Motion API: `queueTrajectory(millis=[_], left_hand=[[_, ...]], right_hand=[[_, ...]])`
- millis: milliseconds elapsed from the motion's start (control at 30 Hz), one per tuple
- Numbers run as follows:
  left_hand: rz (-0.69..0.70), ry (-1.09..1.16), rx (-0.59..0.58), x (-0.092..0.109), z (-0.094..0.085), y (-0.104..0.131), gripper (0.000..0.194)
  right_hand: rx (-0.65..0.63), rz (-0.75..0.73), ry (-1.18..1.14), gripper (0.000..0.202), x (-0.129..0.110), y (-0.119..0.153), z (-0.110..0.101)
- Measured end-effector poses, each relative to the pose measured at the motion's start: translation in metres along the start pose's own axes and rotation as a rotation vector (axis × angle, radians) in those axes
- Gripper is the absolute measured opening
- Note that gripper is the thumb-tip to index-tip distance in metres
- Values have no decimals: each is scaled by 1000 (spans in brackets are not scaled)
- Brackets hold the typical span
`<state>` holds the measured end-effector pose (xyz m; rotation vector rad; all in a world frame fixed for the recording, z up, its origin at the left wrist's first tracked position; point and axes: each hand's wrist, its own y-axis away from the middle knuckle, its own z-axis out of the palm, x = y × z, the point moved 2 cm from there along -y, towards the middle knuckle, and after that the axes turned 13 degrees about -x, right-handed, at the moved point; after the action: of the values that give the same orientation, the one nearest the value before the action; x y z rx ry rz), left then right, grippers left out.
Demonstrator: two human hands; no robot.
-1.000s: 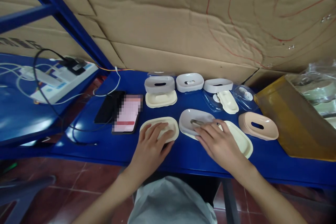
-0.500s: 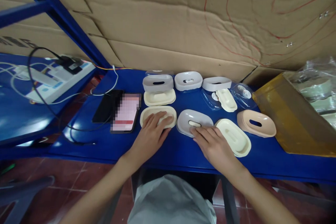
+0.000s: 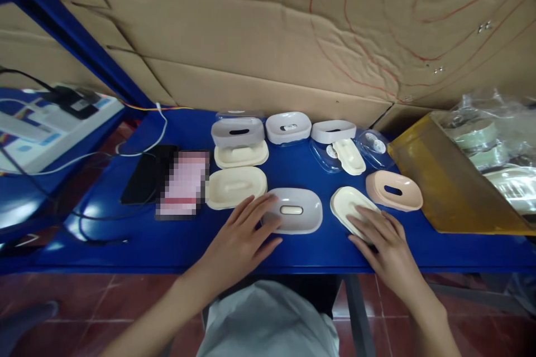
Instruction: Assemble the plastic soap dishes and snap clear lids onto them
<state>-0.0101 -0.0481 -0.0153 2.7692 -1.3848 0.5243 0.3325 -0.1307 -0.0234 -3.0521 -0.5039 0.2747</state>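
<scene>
My left hand (image 3: 247, 234) has its fingers spread, the tips over the left rim of a grey oval dish (image 3: 307, 215) with a cream bar in its slot. My right hand (image 3: 383, 242) lies with fingers apart over a cream oval tray (image 3: 345, 201), hiding its lower right part. Another cream tray (image 3: 237, 185) lies beyond my left fingers. A peach dish (image 3: 396, 189) with a dark slot sits beyond my right hand. Grey dishes (image 3: 238, 133) stand in a row at the back, one partly over a cream tray (image 3: 242, 156).
A phone (image 3: 184, 184) and a black object (image 3: 146, 175) lie at left, near cables and a power strip (image 3: 37, 139). Clear plastic pieces (image 3: 374, 150) lie at back right. An open cardboard box (image 3: 444, 178) of bagged parts stands at right, and cardboard (image 3: 251, 28) forms the back wall.
My left hand has moved from the left cream tray to the grey dish. My right hand has left that dish for the right cream tray. The grey dish looks straighter, and the view has shifted.
</scene>
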Motion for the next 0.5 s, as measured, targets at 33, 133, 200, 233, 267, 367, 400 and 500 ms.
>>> queueTrajectory(millis=[33, 133, 200, 233, 267, 367, 400, 500], left_hand=[[-10, -8, 24, 0, 1, 2, 20], [-41, -52, 70, 1, 2, 4, 17], [-71, -95, 85, 2, 2, 0, 18], [-86, -113, 90, 3, 3, -3, 18], [-96, -127, 94, 4, 3, -6, 18], [-104, -128, 106, 5, 6, -14, 17], [-104, -122, 109, 5, 6, -16, 16], [-111, -121, 106, 4, 7, -20, 16]], right_hand=[[-26, -16, -20, 38, -1, 2, 0], [-72, -44, -118, 42, 7, 4, -8], [6, 20, -142, 47, 28, 3, -16], [73, 74, -112, 49, 42, 3, -18], [132, 125, -56, 50, 57, 3, -20], [192, 191, 154, 40, 90, 5, -20], [194, 193, 200, 35, 92, 6, -19], [256, 184, 254, 28, 67, 9, -22]])
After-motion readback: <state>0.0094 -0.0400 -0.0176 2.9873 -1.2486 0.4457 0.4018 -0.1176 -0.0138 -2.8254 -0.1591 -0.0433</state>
